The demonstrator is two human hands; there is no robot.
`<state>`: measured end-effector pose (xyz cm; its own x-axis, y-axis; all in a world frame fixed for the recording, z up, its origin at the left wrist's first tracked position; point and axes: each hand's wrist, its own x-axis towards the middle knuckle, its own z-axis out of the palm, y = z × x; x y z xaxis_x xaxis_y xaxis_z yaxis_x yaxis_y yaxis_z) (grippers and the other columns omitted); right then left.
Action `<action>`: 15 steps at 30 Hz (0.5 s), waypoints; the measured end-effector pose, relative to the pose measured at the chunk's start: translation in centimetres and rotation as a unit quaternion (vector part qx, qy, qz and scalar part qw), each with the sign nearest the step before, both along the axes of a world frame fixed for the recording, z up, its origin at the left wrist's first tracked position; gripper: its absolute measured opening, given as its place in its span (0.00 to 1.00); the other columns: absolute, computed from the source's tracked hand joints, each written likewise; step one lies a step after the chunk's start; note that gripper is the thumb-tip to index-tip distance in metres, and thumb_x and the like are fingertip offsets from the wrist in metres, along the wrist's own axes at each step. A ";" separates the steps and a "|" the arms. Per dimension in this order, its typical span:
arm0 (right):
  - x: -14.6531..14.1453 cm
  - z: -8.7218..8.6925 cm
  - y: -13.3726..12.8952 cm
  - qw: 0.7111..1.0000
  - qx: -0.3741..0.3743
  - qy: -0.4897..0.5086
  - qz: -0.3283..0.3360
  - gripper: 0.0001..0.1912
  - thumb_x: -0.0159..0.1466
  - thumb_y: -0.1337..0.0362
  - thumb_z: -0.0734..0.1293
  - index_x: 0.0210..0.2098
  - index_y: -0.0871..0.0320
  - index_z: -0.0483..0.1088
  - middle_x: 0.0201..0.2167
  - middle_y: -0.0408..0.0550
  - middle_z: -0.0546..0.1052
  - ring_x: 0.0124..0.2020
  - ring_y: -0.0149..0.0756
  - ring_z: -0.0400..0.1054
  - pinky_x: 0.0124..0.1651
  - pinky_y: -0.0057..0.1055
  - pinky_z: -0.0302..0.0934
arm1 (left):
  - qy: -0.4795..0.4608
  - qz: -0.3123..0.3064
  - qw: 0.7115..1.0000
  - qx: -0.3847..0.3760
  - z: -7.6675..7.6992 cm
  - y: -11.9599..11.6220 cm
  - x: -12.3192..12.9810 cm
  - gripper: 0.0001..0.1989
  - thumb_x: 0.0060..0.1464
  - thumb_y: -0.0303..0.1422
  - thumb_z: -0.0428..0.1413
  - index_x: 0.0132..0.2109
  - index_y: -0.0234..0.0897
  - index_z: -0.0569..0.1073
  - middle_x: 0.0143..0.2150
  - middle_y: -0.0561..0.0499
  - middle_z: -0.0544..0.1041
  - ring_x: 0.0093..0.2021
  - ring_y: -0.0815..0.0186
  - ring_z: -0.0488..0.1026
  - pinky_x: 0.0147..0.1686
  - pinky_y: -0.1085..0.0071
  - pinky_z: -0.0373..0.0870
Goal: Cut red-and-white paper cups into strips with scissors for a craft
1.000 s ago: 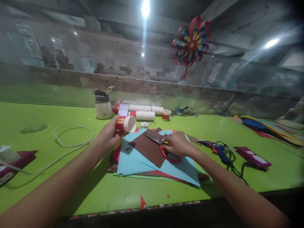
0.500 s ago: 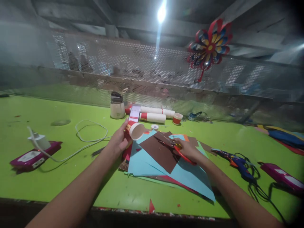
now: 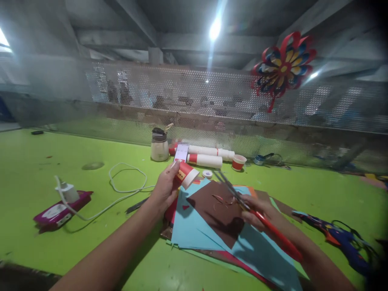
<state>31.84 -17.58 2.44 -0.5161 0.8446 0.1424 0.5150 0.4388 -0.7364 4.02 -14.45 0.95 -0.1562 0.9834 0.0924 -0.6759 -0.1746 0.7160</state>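
Observation:
My left hand (image 3: 167,182) is wrapped round a red and white paper cup (image 3: 185,174), tilted with its white rim to the right. Red-handled scissors (image 3: 266,226) are in my right hand (image 3: 257,208), their blades slightly apart and pointing up and left towards the cup without touching it. Below the scissors, a brown paper sheet (image 3: 212,210) with thin curled scraps on it lies over light blue sheets (image 3: 194,230). Behind the cup stands a phone (image 3: 181,151) with its screen lit.
White rolls of stacked cups (image 3: 209,161), a jar (image 3: 159,147) and a small red cup (image 3: 239,162) are at the back. A power strip with a plug (image 3: 62,210) and white cable lies left; a blue glue gun (image 3: 339,238) lies right. A paper flower (image 3: 284,69) hangs above.
The view has shifted, so the table things sit lower and further right. My right hand has raised the scissors off the brown paper, and the cup now turns its red side more to view.

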 end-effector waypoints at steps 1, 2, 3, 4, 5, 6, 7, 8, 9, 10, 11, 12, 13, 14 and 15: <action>-0.1 -0.1 -0.1 1.000 0.007 -0.022 -0.005 0.22 0.62 0.51 0.64 0.50 0.59 0.69 0.37 0.49 0.75 0.36 0.40 0.69 0.39 0.35 0.65 | 0.005 0.008 1.000 0.006 0.1 -0.1 0.0 0.15 0.50 0.37 0.62 0.44 0.36 0.73 0.39 0.48 0.79 0.38 0.65 0.77 0.40 0.70 0.73; -0.1 -0.3 -0.2 0.999 0.012 -0.045 -0.005 0.22 0.61 0.51 0.65 0.49 0.59 0.69 0.38 0.49 0.75 0.38 0.42 0.69 0.41 0.36 0.64 | 0.010 0.015 1.000 0.014 0.3 -0.2 0.1 0.16 0.50 0.36 0.62 0.46 0.36 0.73 0.40 0.48 0.79 0.39 0.65 0.76 0.41 0.70 0.73; -0.3 -0.3 -0.2 0.998 0.015 -0.063 0.002 0.21 0.61 0.51 0.65 0.48 0.59 0.70 0.39 0.49 0.75 0.40 0.43 0.69 0.43 0.37 0.63 | 0.013 0.019 0.999 0.022 0.3 -0.3 0.2 0.18 0.50 0.35 0.62 0.49 0.37 0.72 0.42 0.48 0.79 0.40 0.65 0.76 0.42 0.70 0.72; -0.4 -0.4 -0.2 0.997 0.012 -0.073 0.016 0.20 0.62 0.51 0.65 0.47 0.58 0.70 0.38 0.49 0.75 0.40 0.44 0.69 0.44 0.37 0.63 | 0.015 0.020 0.999 0.031 0.4 -0.5 0.4 0.20 0.50 0.34 0.62 0.51 0.38 0.71 0.44 0.48 0.78 0.41 0.66 0.76 0.44 0.70 0.72; -0.6 -0.3 -0.3 0.997 0.005 -0.076 0.034 0.19 0.62 0.51 0.64 0.45 0.58 0.71 0.37 0.49 0.75 0.40 0.43 0.69 0.43 0.37 0.63 | 0.015 0.018 0.999 0.038 0.5 -0.7 0.5 0.21 0.51 0.33 0.62 0.53 0.40 0.70 0.46 0.48 0.78 0.42 0.66 0.75 0.45 0.70 0.71; -0.7 -0.2 -0.3 0.996 -0.002 -0.075 0.053 0.18 0.63 0.51 0.62 0.44 0.58 0.71 0.36 0.48 0.75 0.39 0.42 0.69 0.43 0.36 0.63 | 0.014 0.011 0.999 0.043 0.5 -1.0 0.6 0.23 0.51 0.31 0.62 0.54 0.41 0.69 0.47 0.48 0.77 0.43 0.66 0.75 0.46 0.70 0.70; -0.9 -0.1 -0.5 0.995 -0.007 -0.071 0.067 0.18 0.64 0.51 0.62 0.42 0.58 0.71 0.35 0.47 0.75 0.38 0.41 0.69 0.41 0.34 0.63 | 0.012 0.000 0.999 0.045 0.5 -1.3 0.7 0.24 0.51 0.30 0.61 0.55 0.42 0.68 0.49 0.48 0.77 0.44 0.65 0.75 0.47 0.69 0.69; -1.1 0.0 -0.6 0.995 -0.009 -0.065 0.073 0.17 0.64 0.51 0.61 0.41 0.58 0.70 0.34 0.47 0.74 0.37 0.40 0.68 0.40 0.33 0.63 | 0.009 -0.016 0.999 0.046 0.5 -1.6 0.8 0.25 0.51 0.29 0.61 0.56 0.42 0.67 0.50 0.47 0.76 0.45 0.64 0.74 0.48 0.69 0.69; -1.2 0.1 -0.9 0.996 -0.009 -0.059 0.073 0.17 0.65 0.52 0.60 0.41 0.58 0.70 0.35 0.46 0.74 0.37 0.39 0.68 0.39 0.32 0.62 | 0.008 -0.034 0.998 0.046 0.5 -2.0 0.9 0.26 0.50 0.28 0.61 0.57 0.43 0.66 0.51 0.47 0.76 0.47 0.63 0.74 0.48 0.68 0.68; -1.4 0.1 -1.1 0.996 -0.009 -0.055 0.072 0.16 0.65 0.52 0.60 0.41 0.58 0.70 0.35 0.46 0.74 0.36 0.38 0.67 0.39 0.31 0.62 | 0.008 -0.053 0.997 0.050 0.5 -2.3 0.9 0.27 0.50 0.27 0.61 0.57 0.43 0.66 0.52 0.47 0.75 0.48 0.61 0.74 0.49 0.67 0.68; -1.5 0.1 -1.4 0.996 -0.010 -0.053 0.068 0.16 0.65 0.52 0.60 0.41 0.58 0.70 0.35 0.47 0.74 0.37 0.38 0.67 0.39 0.31 0.62 | 0.008 -0.075 0.996 0.057 0.5 -2.6 0.9 0.28 0.49 0.26 0.61 0.57 0.43 0.66 0.54 0.46 0.74 0.50 0.59 0.73 0.49 0.66 0.68; -1.6 0.0 -1.6 0.997 -0.007 -0.055 0.060 0.16 0.65 0.52 0.60 0.42 0.57 0.70 0.36 0.47 0.74 0.37 0.39 0.67 0.39 0.32 0.62 | 0.010 -0.096 0.993 0.066 0.6 -2.9 0.9 0.29 0.47 0.25 0.61 0.57 0.43 0.67 0.55 0.46 0.73 0.51 0.57 0.72 0.49 0.65 0.68; -1.7 -0.2 -1.9 0.997 0.002 -0.061 0.050 0.16 0.64 0.52 0.62 0.43 0.57 0.69 0.37 0.48 0.74 0.38 0.40 0.68 0.41 0.33 0.63 | 0.013 -0.115 0.990 0.075 0.6 -3.1 0.8 0.30 0.45 0.24 0.61 0.56 0.42 0.67 0.57 0.46 0.72 0.53 0.55 0.71 0.50 0.63 0.68; -1.8 -0.5 -2.1 0.997 0.017 -0.071 0.038 0.16 0.63 0.53 0.63 0.45 0.56 0.69 0.39 0.48 0.74 0.40 0.40 0.68 0.42 0.34 0.63 | 0.017 -0.133 0.988 0.079 0.7 -3.3 0.7 0.30 0.43 0.24 0.62 0.55 0.42 0.68 0.58 0.45 0.70 0.54 0.53 0.70 0.50 0.62 0.68; -1.9 -0.8 -2.3 0.995 0.040 -0.084 0.025 0.17 0.62 0.54 0.65 0.47 0.55 0.69 0.41 0.49 0.74 0.41 0.41 0.68 0.43 0.35 0.63 | 0.022 -0.147 0.986 0.081 0.7 -3.4 0.7 0.30 0.42 0.23 0.62 0.54 0.41 0.69 0.59 0.45 0.70 0.54 0.51 0.69 0.50 0.62 0.67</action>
<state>29.95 -19.92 1.66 -0.5787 0.8071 0.1169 0.6040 0.5205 -0.6036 4.67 -17.90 1.62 0.1415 0.9573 0.2519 -0.6827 -0.0899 0.7251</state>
